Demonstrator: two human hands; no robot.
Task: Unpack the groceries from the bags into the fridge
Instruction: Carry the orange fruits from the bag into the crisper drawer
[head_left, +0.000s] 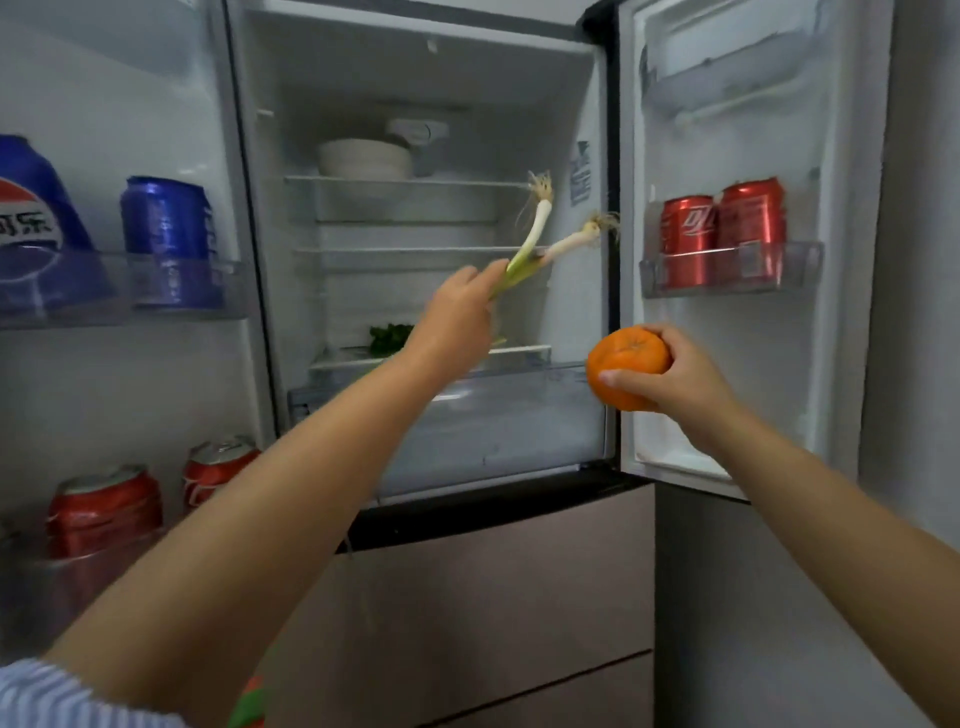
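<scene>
Left hand (457, 317) grips scallions (540, 244), roots up-right toward fridge (415, 260).

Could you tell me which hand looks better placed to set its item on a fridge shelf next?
Left, probably. The left hand holds the spring onions already inside the fridge opening, beside the shelves. The right hand holds the orange lower, near the right door.

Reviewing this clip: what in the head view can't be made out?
- Bags: none in view, so what is left to unpack is unknown.
- Scallions: the green ends are hidden behind the left hand.
- Greens on the lower shelf: partly hidden by the left forearm, too blurred to identify.
- Green-orange object: cut off by the bottom edge.
- Orange: its right side is covered by the right hand.
</scene>
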